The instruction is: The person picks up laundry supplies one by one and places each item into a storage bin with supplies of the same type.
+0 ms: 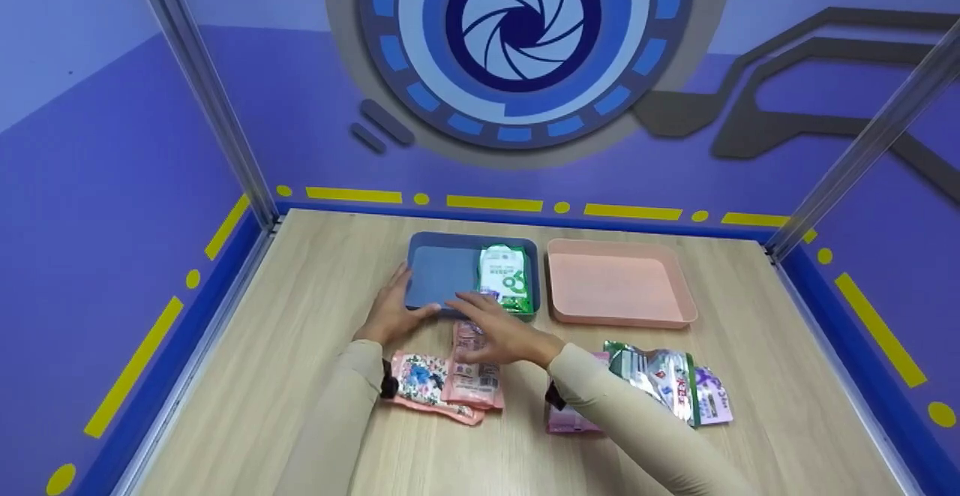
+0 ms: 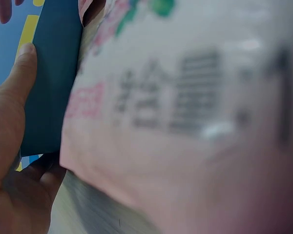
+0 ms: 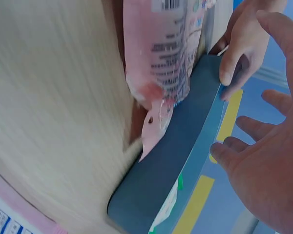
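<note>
My left hand (image 1: 391, 312) grips the front left corner of a blue tray (image 1: 442, 275), fingers along its left side and thumb at the front rim. The thumb lies against the tray wall (image 2: 53, 78) in the left wrist view. A green and white pouch (image 1: 501, 267) lies in the tray's right part. Above the tray's front edge, my right hand (image 1: 504, 333) hovers with fingers extended and holds nothing. Beneath it is a pink pouch with printed text (image 1: 474, 382), overlapping a floral pink pouch (image 1: 424, 377). The text-covered pouch (image 3: 156, 53) reaches the tray's front wall.
A pink tray (image 1: 619, 286) stands right of the blue one. Nearer the front right lie a green and silver pouch (image 1: 652, 380), a purple pouch (image 1: 714, 398) and a pink pouch (image 1: 574, 422) partly covered by my right sleeve. Panel walls enclose the wooden table (image 1: 315, 271).
</note>
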`<state>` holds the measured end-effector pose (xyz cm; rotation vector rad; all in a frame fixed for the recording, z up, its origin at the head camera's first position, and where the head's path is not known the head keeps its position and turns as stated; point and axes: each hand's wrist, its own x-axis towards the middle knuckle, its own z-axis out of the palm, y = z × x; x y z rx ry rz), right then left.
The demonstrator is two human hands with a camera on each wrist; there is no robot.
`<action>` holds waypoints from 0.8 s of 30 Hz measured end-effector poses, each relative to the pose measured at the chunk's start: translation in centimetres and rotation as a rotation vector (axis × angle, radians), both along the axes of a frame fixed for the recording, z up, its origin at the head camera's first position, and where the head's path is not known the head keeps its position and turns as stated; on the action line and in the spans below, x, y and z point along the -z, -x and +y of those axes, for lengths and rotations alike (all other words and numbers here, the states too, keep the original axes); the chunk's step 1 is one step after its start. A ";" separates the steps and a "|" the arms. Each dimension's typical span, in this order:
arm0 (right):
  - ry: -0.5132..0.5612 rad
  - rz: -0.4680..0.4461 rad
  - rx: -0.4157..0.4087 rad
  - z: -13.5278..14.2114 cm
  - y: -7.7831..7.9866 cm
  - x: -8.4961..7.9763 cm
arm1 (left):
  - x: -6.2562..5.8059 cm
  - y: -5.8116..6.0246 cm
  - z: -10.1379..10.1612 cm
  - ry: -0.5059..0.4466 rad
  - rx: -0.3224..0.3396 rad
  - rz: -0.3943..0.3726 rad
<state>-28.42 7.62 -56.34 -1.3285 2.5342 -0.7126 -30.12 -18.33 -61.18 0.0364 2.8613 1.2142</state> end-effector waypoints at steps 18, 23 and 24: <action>-0.051 0.105 -0.128 -1.1 -2.4 0.9 | -0.1 -0.1 0.0 -0.038 -0.032 -0.063; -0.072 0.132 -0.128 -1.1 -2.8 0.8 | -0.2 -0.2 0.1 -0.047 -0.041 -0.061; -0.078 0.140 -0.126 -1.1 -2.9 0.8 | -0.2 -0.2 0.1 -0.045 -0.042 -0.059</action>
